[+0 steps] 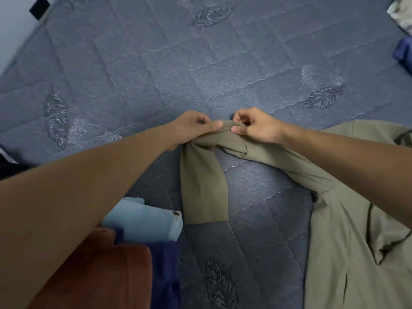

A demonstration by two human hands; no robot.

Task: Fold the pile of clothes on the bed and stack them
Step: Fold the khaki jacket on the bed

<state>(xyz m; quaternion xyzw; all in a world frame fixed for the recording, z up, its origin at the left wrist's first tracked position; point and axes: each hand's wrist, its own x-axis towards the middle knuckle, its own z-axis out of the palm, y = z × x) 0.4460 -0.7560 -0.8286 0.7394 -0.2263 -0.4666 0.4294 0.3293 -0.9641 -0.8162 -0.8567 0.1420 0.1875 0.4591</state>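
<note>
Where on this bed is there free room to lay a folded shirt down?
The mattress lies bare beyond both hands, and between the stack and olive garment. Near left is crowded; clothes fill the far right corner.

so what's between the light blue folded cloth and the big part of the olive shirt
In the head view, between the light blue folded cloth and the olive shirt body hangs the shirt's own sleeve, then bare quilted mattress.

Two bare forearms are seen, with no sleeves reaching the wrists. The left hand point(191, 127) and right hand point(256, 127) are uncovered; short, unpainted nails are shown on the thumbs.
</note>
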